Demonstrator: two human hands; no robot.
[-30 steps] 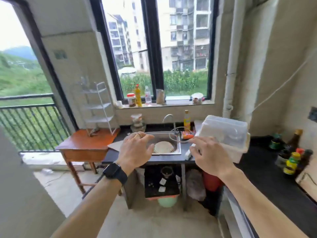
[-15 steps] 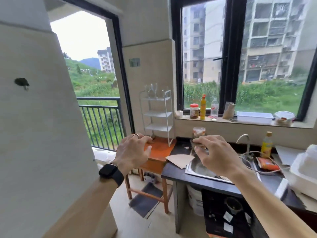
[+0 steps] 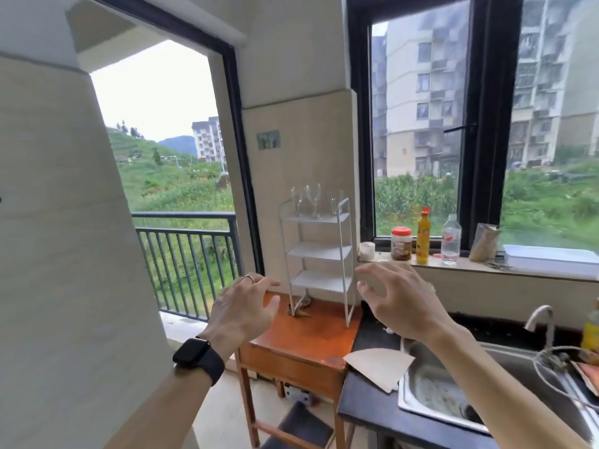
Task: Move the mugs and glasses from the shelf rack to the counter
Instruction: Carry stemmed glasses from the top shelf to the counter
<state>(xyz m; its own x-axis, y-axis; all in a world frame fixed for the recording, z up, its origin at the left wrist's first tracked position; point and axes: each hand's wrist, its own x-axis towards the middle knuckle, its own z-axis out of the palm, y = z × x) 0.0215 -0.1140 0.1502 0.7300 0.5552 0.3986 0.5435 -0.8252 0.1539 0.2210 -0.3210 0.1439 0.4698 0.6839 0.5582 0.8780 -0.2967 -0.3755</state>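
Head view: we have turned from the sink and closed on the shelf rack (image 3: 319, 254), now frame centre. Glasses (image 3: 309, 202) stand on its top shelf — none yet moved. Left hand (image 3: 241, 314) and right hand (image 3: 400, 303) both empty, fingers spread wide. Reach comes next, we judge.

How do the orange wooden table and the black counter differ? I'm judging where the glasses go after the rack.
The orange wooden table is small and stands on slim legs; the black counter is dark and runs off to the right. The table carries the white shelf rack with the stemmed glasses on its top tier; the counter holds a steel sink and a sheet of brown paper. They stand side by side.
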